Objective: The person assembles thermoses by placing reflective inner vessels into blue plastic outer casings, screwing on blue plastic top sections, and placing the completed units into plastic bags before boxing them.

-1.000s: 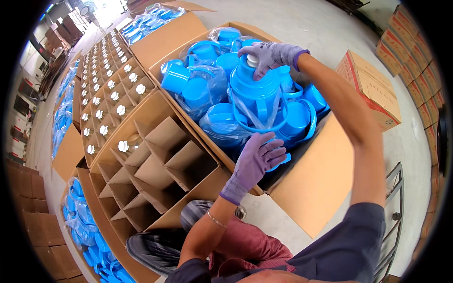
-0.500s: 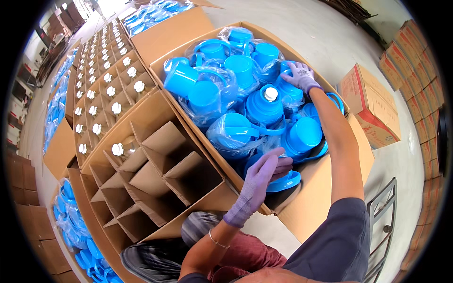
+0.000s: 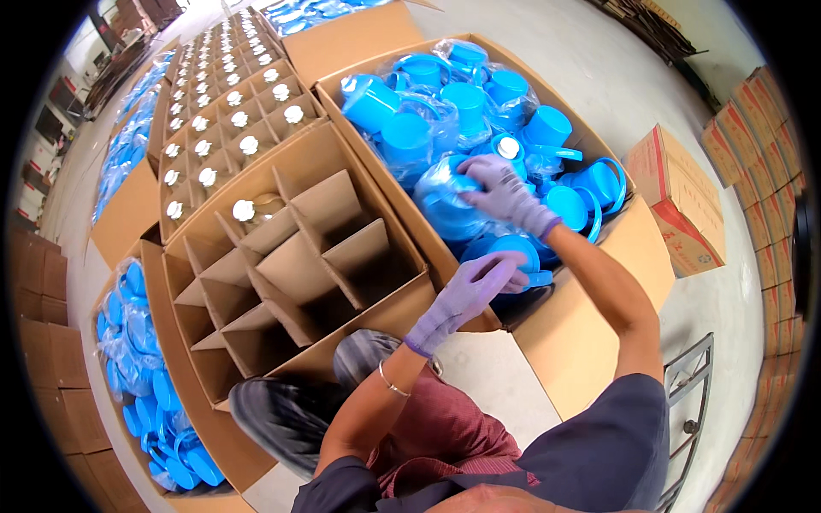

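Observation:
My right hand [image 3: 506, 195], in a pale purple glove, reaches over a blue plastic jug in a clear bag [image 3: 445, 203]. Its fingers are apart and curved, the tips at the bag's side; no firm grip shows. Close behind it, a white cap [image 3: 508, 147] tops a blue jug mostly covered by the hand. My left hand [image 3: 470, 297], gloved alike, hovers at the near edge of the large carton [image 3: 393, 256], fingers stretched out and apart with nothing seen in them. Just beyond its fingertips lies a blue jug [image 3: 513, 250]. More blue jugs, several bagged, fill the carton.
Left of the jugs stands a carton with cardboard dividers [image 3: 282, 256], holding one white-capped bottle [image 3: 244, 210]. Behind it are cartons of white-capped bottles [image 3: 248, 145]. Blue plastic pieces [image 3: 141, 342] fill a carton at left. A closed carton [image 3: 676, 201] and a metal frame [image 3: 693, 402] are at right.
My right hand has left a jug at the carton's far right side and come nearer, to the bagged jug. My left hand stays near the carton's front edge. The whole view has shifted.

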### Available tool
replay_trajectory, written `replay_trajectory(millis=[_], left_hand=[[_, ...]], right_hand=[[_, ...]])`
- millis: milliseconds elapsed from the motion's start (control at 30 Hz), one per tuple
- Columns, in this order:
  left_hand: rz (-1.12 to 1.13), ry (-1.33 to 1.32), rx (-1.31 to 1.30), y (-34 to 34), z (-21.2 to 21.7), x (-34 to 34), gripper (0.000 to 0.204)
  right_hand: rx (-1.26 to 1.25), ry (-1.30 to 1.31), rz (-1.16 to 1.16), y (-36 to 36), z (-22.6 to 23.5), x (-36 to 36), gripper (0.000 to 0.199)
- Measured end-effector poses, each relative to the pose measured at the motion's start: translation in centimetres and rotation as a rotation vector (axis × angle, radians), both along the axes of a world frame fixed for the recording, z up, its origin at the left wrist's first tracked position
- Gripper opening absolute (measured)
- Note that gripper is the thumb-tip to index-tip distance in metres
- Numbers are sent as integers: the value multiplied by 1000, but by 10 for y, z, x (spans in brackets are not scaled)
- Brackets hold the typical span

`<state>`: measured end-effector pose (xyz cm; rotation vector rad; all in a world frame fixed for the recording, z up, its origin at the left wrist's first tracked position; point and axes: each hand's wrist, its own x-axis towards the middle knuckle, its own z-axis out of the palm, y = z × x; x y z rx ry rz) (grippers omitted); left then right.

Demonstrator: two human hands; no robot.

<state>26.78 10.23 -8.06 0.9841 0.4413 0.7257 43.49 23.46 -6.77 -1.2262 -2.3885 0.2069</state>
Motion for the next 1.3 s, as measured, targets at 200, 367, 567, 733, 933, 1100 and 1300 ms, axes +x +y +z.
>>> replay_trajectory(millis=[200, 367, 567, 733, 933, 1100, 1300], left_hand=[[405, 52, 221, -46, 18, -83, 37], [733, 105, 306, -58, 70, -149, 41], [909, 82, 498, -57, 125, -201, 59], [661, 15, 427, -75, 153, -230, 74], [249, -350, 60, -79, 113, -251, 79], [552, -93, 45, -99, 66, -241, 63], [906, 324, 546, -116, 109, -225, 58]], right_hand=[[501, 206, -51, -46, 200, -19, 33], [593, 131, -209, -120, 382, -48, 29], [375, 422, -153, -153, 435, -90, 25], [143, 175, 145, -163, 392, -142, 34], [-369, 78, 757, -180, 276, -181, 40], [-450, 256, 365, -179, 165, -194, 57], [-735, 831, 608, -145, 106, -199, 50]])
